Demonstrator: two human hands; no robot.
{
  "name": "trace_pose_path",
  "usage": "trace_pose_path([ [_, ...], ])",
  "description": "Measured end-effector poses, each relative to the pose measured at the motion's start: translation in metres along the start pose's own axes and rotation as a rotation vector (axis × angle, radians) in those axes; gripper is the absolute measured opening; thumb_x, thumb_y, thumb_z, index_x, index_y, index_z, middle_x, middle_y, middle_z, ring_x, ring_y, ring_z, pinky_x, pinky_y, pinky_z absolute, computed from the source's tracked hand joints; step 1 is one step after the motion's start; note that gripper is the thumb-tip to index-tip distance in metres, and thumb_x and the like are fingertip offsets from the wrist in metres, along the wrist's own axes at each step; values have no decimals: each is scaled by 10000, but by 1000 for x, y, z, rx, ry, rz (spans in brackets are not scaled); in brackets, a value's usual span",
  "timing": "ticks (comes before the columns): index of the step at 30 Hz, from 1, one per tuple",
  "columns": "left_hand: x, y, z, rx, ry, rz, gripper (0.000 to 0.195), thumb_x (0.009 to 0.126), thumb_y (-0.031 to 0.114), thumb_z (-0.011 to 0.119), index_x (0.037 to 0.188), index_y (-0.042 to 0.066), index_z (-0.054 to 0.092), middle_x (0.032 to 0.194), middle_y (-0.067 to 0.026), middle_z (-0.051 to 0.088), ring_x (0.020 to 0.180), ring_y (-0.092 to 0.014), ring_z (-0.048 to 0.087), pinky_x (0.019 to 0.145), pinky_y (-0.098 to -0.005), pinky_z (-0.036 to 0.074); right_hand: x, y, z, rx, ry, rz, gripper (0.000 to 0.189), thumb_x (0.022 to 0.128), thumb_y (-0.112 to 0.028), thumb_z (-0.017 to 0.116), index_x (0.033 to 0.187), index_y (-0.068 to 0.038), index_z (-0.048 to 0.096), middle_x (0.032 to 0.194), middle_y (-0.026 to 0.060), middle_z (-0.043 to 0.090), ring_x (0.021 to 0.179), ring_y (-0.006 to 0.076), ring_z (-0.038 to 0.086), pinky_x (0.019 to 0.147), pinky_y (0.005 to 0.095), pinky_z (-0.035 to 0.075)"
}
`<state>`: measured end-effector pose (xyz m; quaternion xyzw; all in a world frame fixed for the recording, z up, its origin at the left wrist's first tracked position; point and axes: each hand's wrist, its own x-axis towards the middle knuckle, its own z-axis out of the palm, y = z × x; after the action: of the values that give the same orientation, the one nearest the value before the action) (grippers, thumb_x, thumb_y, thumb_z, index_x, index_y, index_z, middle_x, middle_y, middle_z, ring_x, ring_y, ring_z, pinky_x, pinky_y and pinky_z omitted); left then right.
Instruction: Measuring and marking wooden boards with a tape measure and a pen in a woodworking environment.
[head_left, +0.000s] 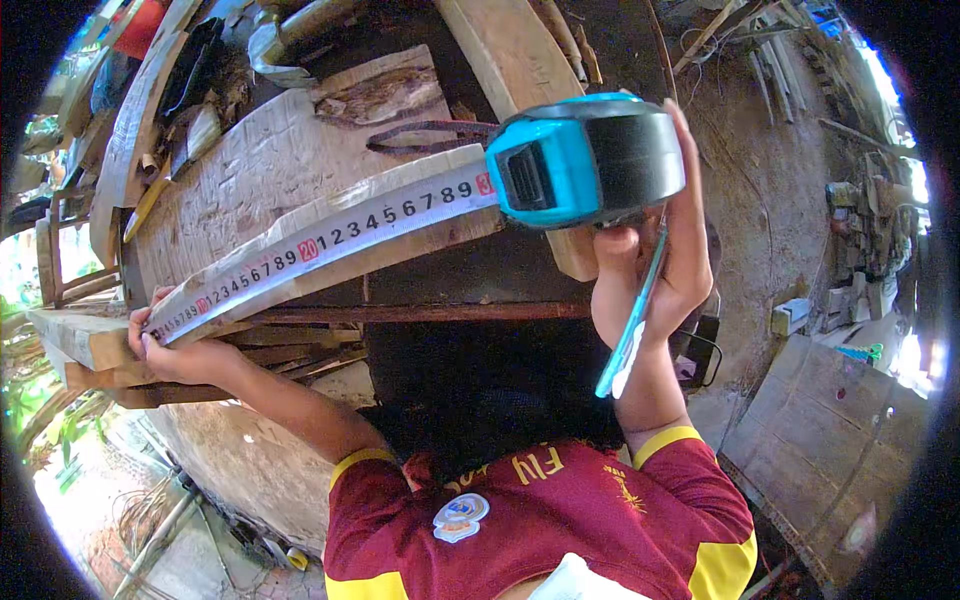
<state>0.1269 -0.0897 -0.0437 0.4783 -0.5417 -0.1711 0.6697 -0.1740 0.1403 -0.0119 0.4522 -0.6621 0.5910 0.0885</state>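
Note:
My right hand (660, 262) holds a teal and black tape measure (585, 161), with a slim teal pen-like stick (626, 337) also between its fingers and palm. From the case the numbered metal blade (360, 229) runs out to the left, lying along a narrow wooden board (390, 259). At the board's far left end, my left hand (169, 349) pinches the blade's tip against the wood. A dark wrist loop (427, 136) trails behind the case.
A thick wooden beam (517, 67) slants beneath the tape case. Stacked timber ends (97, 337) stick out at the left. Behind the board lies a wide rough plank (247, 157). A wooden panel (817, 442) stands at the lower right.

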Motion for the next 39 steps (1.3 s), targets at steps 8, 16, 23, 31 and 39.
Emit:
trace_pose_path([
  [8,2,-1,-1,-100,39,-84,290,862,206,343,948,6,536,860,-240,618,815,-314,625,813,-435,519,9,5,4,-32,34,-188,747,885,-348,680,1381,119,373,1301,287,544,1153,355,597,987,379,461],
  [16,4,-12,-5,-41,-22,37,286,858,194,338,950,2,528,854,-240,618,793,-306,626,810,-431,523,5,-1,3,-17,12,-96,682,913,-371,638,1374,82,420,1322,250,547,1190,328,576,992,369,449],
  [23,4,-12,-3,-30,-11,-3,280,859,191,341,960,9,527,864,-237,624,805,-303,629,821,-438,524,6,-1,-1,-74,2,-118,616,927,-319,628,1365,74,445,1351,215,541,1228,305,555,1025,361,421],
  [31,3,-7,-3,134,-34,76,286,877,178,327,978,-4,525,888,-231,627,819,-302,634,827,-447,528,9,4,-1,52,-2,-80,531,895,-133,667,1351,60,475,1347,207,549,1226,290,558,1022,349,423],
  [39,-2,3,2,295,-21,225,291,916,157,326,923,-34,546,878,-151,608,817,-259,631,836,-400,509,19,-2,2,80,-25,-68,597,811,78,660,1375,-25,495,1277,181,612,1137,206,610,933,299,467],
])
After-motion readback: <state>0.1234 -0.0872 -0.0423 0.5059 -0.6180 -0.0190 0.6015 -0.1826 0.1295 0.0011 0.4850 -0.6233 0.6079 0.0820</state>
